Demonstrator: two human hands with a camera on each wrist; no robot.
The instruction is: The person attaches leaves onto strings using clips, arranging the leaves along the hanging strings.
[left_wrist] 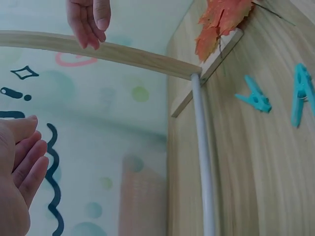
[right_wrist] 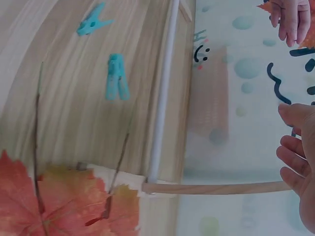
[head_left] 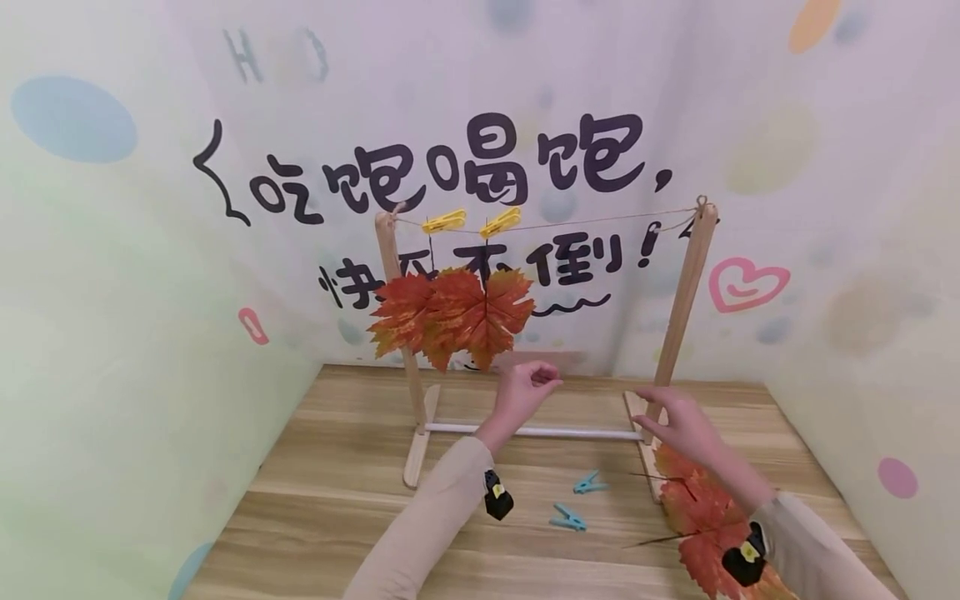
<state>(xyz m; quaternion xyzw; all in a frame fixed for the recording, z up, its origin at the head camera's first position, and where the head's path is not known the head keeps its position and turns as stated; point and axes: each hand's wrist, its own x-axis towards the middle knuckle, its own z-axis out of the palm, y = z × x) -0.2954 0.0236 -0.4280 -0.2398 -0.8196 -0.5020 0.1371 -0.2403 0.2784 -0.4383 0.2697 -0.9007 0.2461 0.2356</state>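
Note:
Bare and holding nothing, the left hand hovers over the white crossbar of a wooden frame, its fingers loosely curled. The right hand is also free, thumb and fingers apart, beside the frame's right post. Two orange-red maple leaves hang from the string by yellow clothespins, to the upper left of the left hand. Below the right forearm, more maple leaves lie on the table with their stems pointing left; the arm partly hides them.
Two blue clothespins lie on the wooden table between the forearms. The left post stands on a flat wooden foot. Behind is a printed wall covering with black lettering.

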